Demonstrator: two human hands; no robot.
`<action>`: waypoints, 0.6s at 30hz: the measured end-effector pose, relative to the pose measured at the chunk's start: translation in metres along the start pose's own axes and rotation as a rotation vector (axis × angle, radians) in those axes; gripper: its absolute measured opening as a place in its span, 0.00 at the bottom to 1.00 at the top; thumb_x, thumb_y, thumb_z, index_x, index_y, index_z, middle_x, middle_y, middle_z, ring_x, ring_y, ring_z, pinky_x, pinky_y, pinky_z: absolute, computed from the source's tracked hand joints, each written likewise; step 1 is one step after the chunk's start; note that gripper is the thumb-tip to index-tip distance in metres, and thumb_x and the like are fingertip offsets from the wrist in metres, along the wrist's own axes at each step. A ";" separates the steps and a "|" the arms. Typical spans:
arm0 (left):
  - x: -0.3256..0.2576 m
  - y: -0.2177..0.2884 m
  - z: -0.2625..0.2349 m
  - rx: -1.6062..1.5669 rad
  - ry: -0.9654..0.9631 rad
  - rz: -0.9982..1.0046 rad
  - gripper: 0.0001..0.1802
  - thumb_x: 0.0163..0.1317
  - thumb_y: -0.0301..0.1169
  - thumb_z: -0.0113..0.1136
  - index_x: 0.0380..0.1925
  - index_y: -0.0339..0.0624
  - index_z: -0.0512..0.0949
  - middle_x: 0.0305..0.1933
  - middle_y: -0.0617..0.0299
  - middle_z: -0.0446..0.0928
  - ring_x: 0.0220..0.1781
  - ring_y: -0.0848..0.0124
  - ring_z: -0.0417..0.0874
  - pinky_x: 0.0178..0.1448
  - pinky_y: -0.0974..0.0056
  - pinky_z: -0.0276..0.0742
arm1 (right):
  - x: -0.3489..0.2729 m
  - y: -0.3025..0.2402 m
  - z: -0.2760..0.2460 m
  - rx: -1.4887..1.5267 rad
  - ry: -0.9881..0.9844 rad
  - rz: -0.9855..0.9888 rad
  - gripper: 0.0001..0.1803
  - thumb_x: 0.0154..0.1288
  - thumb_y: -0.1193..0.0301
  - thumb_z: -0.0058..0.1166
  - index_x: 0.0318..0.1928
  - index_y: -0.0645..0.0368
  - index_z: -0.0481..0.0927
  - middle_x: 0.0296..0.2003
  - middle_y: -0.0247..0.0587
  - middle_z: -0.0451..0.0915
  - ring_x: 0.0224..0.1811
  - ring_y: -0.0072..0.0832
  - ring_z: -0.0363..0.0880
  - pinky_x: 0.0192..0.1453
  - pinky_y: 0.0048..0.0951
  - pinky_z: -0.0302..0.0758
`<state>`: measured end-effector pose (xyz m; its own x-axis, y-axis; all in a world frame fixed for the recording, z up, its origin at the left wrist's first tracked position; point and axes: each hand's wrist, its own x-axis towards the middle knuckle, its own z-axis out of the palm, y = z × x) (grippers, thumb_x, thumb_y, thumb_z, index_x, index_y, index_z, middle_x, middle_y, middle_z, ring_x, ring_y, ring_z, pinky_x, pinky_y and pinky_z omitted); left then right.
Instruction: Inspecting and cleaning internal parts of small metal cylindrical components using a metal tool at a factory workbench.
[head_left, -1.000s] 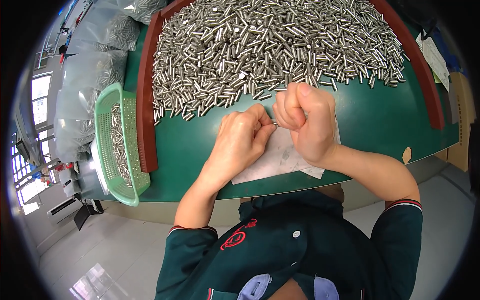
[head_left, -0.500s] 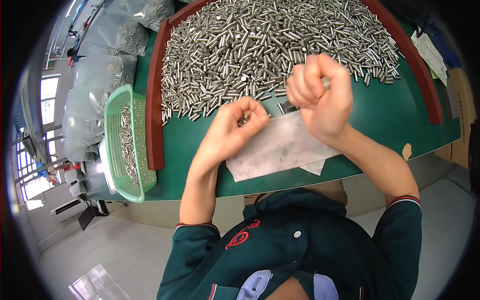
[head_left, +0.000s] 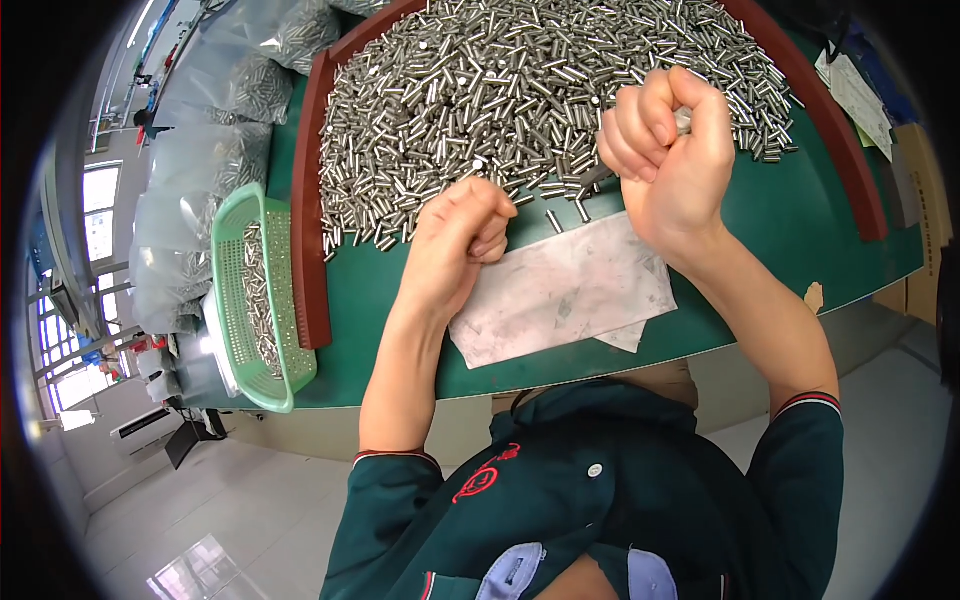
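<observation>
Just beyond left hand [head_left: 460, 235]: pin heap [head_left: 520, 90]

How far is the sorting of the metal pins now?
Done: some pins lie in the green basket at the table's left edge. In hand: the right hand is closed in a fist with metal showing at its top, and the left hand is curled shut beside the grey cloth; whether it holds anything cannot be seen. Left: the big pile of pins, far larger than the basket's share.
</observation>
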<state>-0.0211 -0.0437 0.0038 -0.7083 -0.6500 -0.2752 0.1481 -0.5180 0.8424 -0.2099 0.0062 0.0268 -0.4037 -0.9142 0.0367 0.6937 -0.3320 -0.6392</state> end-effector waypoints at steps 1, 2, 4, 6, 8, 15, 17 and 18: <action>-0.001 -0.002 0.005 0.315 0.096 0.032 0.08 0.59 0.29 0.50 0.26 0.35 0.73 0.17 0.69 0.67 0.19 0.82 0.61 0.21 0.75 0.57 | 0.000 0.000 0.000 -0.003 0.003 0.007 0.19 0.60 0.64 0.30 0.12 0.53 0.53 0.08 0.28 0.51 0.10 0.16 0.43 0.13 0.21 0.44; -0.002 -0.001 0.022 0.761 0.216 0.182 0.06 0.57 0.27 0.53 0.28 0.34 0.76 0.20 0.68 0.71 0.18 0.82 0.64 0.23 0.76 0.61 | 0.000 0.000 0.000 -0.006 0.006 0.013 0.19 0.60 0.64 0.31 0.12 0.53 0.53 0.08 0.28 0.51 0.10 0.16 0.43 0.13 0.21 0.44; -0.004 -0.005 0.031 1.203 0.228 0.349 0.07 0.53 0.22 0.55 0.33 0.37 0.77 0.20 0.59 0.74 0.20 0.76 0.72 0.26 0.71 0.68 | 0.000 0.001 0.001 -0.004 0.008 0.018 0.19 0.60 0.64 0.31 0.12 0.53 0.53 0.08 0.28 0.51 0.10 0.16 0.44 0.13 0.21 0.44; 0.001 -0.013 0.027 1.330 0.105 0.532 0.08 0.49 0.21 0.57 0.32 0.38 0.78 0.21 0.56 0.75 0.19 0.69 0.74 0.25 0.68 0.70 | -0.001 0.002 0.002 -0.003 0.009 0.024 0.19 0.59 0.64 0.31 0.12 0.53 0.53 0.08 0.28 0.51 0.10 0.16 0.44 0.13 0.21 0.44; 0.004 -0.016 0.021 1.424 0.034 0.607 0.07 0.48 0.21 0.58 0.30 0.36 0.78 0.25 0.54 0.78 0.20 0.65 0.77 0.26 0.68 0.72 | -0.002 0.002 0.002 -0.024 0.000 0.023 0.18 0.59 0.65 0.31 0.12 0.54 0.53 0.08 0.28 0.51 0.10 0.16 0.44 0.13 0.21 0.44; -0.005 -0.006 0.027 1.242 0.144 0.330 0.04 0.50 0.23 0.57 0.27 0.35 0.75 0.12 0.61 0.66 0.13 0.75 0.65 0.19 0.71 0.62 | -0.009 0.008 0.003 -0.039 -0.032 0.046 0.17 0.59 0.68 0.30 0.13 0.55 0.54 0.08 0.29 0.52 0.10 0.16 0.44 0.13 0.21 0.44; -0.007 -0.003 0.025 1.118 0.158 0.256 0.03 0.51 0.23 0.57 0.27 0.34 0.74 0.12 0.66 0.61 0.14 0.80 0.59 0.19 0.74 0.59 | -0.011 0.013 0.002 -0.019 -0.043 0.071 0.16 0.59 0.69 0.30 0.13 0.55 0.54 0.08 0.28 0.52 0.10 0.15 0.44 0.13 0.20 0.44; -0.007 -0.004 0.024 1.032 0.169 0.241 0.03 0.52 0.23 0.57 0.26 0.34 0.74 0.13 0.70 0.60 0.16 0.84 0.58 0.19 0.76 0.56 | -0.013 0.014 0.003 -0.029 -0.042 0.076 0.16 0.59 0.70 0.30 0.13 0.55 0.54 0.08 0.28 0.52 0.10 0.15 0.44 0.14 0.20 0.44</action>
<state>-0.0329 -0.0234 0.0133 -0.6218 -0.7820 -0.0437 -0.4402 0.3028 0.8453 -0.1935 0.0132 0.0195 -0.3249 -0.9455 0.0191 0.7037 -0.2552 -0.6631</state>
